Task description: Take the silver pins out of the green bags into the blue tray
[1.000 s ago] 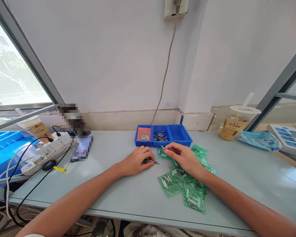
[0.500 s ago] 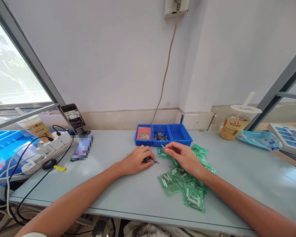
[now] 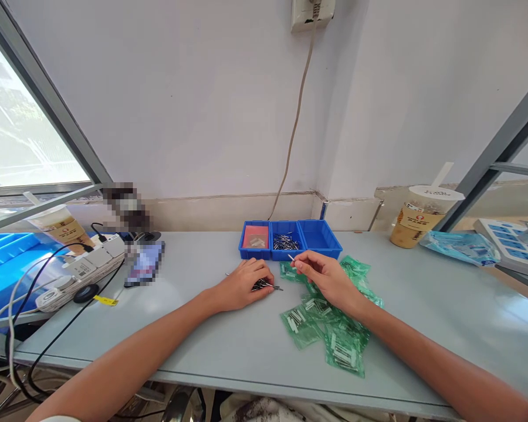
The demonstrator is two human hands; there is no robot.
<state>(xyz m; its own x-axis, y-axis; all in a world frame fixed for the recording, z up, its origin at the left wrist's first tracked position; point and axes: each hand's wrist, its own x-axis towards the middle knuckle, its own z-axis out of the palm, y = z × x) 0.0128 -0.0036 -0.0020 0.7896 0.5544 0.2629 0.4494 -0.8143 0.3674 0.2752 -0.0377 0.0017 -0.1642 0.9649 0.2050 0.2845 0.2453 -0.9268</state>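
My left hand rests on the table, its fingers curled over a bunch of thin metal screw-like pieces whose ends stick out on both sides. My right hand is raised a little in front of the blue tray, pinching one small, slim metal piece between thumb and fingertips. Under and around the right hand lie several green plastic bags with slim metal and white pieces inside. The blue three-part tray holds loose metal pieces in its middle section and a reddish packet on the left.
A lidded drink cup and a blue-white packet stand at the right. To the left are a power strip with cables, another cup and a blurred phone. A cord hangs down the wall.
The whole view has shifted very slightly. Both hands keep nearly the same place and grip, and the slim metal piece is still between the right fingertips.
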